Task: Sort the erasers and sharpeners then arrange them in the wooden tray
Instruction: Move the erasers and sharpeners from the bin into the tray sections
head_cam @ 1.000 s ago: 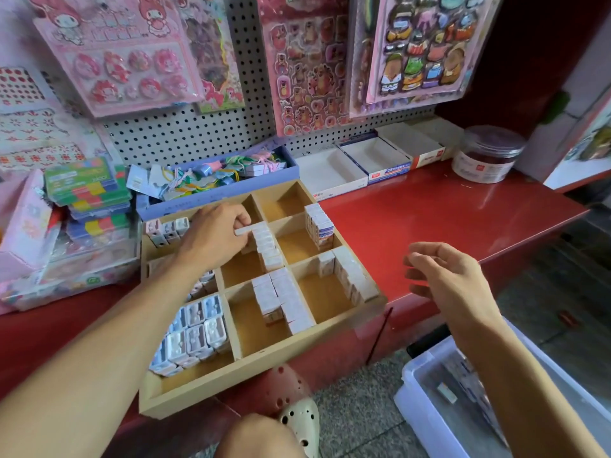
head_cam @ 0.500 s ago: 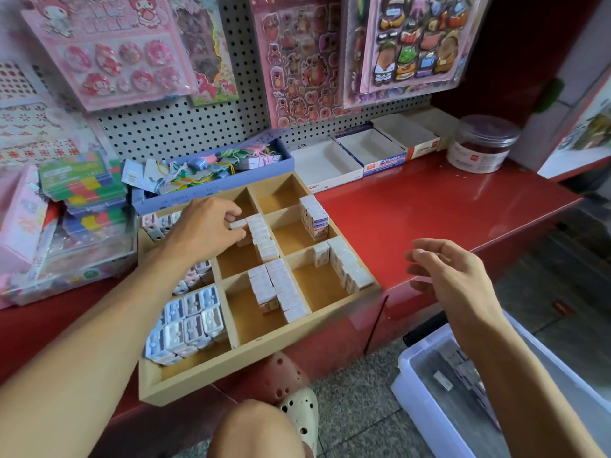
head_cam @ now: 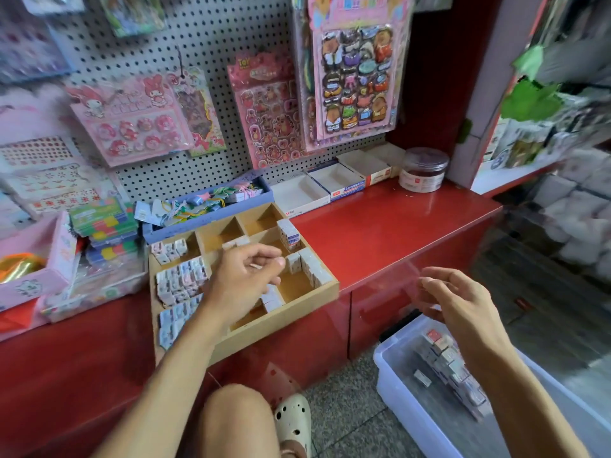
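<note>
— Head view first: where is the wooden tray?
— On the red tabletop, its near edge at the tabletop's front. Left compartments hold packed sharpeners; rows of white erasers stand along the right-hand dividers, with a small stack further back.
— And the left hand?
— Over the tray's middle, fingers curled; thumb and forefinger seem to pinch something small, too blurred to name.
— The right hand?
— Off the tabletop's front edge, fingers loosely bent, holding nothing, above a clear plastic bin on the floor with more erasers inside.
— Behind the tray?
— A blue tray of small items, by the pegboard.
</note>
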{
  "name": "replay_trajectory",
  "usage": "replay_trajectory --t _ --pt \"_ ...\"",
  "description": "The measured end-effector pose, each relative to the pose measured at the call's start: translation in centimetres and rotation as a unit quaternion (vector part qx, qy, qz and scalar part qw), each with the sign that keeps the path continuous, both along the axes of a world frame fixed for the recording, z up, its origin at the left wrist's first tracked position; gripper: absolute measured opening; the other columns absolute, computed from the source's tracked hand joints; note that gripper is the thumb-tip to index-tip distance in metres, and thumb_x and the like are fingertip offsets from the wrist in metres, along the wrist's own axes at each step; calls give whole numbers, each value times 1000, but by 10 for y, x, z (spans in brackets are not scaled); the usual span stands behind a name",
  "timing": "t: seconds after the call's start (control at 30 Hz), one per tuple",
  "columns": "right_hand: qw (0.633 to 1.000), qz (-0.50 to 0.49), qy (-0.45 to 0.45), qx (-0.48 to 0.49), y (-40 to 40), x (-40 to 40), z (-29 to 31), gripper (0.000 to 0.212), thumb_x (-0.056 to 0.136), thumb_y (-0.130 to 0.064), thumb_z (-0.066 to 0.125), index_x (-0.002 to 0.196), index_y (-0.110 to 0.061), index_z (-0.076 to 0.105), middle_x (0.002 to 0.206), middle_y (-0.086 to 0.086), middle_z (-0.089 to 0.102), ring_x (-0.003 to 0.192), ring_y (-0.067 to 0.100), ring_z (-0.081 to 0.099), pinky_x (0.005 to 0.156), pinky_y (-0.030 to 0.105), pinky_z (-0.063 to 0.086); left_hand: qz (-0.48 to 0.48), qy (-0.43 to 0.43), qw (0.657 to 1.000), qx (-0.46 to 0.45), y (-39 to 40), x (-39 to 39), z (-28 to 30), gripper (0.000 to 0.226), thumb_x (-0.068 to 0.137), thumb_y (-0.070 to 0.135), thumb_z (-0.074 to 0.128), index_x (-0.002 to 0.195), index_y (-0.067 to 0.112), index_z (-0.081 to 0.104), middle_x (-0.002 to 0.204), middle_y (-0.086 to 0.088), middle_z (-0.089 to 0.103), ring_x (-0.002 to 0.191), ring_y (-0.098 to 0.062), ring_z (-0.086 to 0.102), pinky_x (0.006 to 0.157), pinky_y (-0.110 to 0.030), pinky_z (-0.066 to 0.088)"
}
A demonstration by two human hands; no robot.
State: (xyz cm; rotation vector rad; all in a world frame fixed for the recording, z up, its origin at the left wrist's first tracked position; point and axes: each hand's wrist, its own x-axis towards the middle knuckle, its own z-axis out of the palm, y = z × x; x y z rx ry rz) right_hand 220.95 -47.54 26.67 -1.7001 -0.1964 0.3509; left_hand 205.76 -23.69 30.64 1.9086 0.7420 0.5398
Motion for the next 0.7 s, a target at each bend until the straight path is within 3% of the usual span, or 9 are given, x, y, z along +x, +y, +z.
replay_trajectory --t 0.2,0.33,0.43,0.53,0.63,0.7 --pt "999 -36 25 -13 -68 -7 -24 11 98 -13 60 103 -18 69 95 5 74 91 20 71 78 36 54 -45 -4 997 -59 -83 11 -29 7 92 14 65 95 15 71 84 -5 70 74 -14 71 61 -24 56" --pt "996 -67 48 -44 -119 -10 -50 8 95 -15 62 91 -17 68 90 7 72 85 23 68 77 45 54 -83 28 992 -91 -135 27 -70 9 93 14 63 91 18 70 79 0 70 76 -14 70 61 -24 55" --pt "990 -103 74 -63 -154 -9 -76 11 96 -15 61 97 -25 67 104 4 73 92 21 69 83 45 56 -108 73 987 -96 -165 41 -109 10 94 17 61 91 23 69 81 0 70 80 -17 69 66 -33 56" --pt "982 -131 111 -77 -183 -6 -104 13 98 -14 59 94 -25 64 101 4 71 93 20 68 87 47 56 -121 115 981 -96 -187 57 -145 7 95 23 61 95 27 66 88 -1 68 85 -18 67 75 -44 56" --pt "973 -148 148 -96 -197 2 -131 13 100 -13 57 93 -23 62 93 0 68 89 20 66 91 51 54 -145 160 973 -87 -201 78 -175 6 96 26 59 100 25 63 93 -1 67 91 -20 66 80 -41 54" --pt "968 -153 169 -105 -198 9 -151 15 100 -15 56 90 -25 61 89 0 68 87 23 65 90 51 52 -163 186 967 -63 -206 94 -192 6 97 26 57 102 25 61 94 1 66 90 -17 63 76 -28 52"
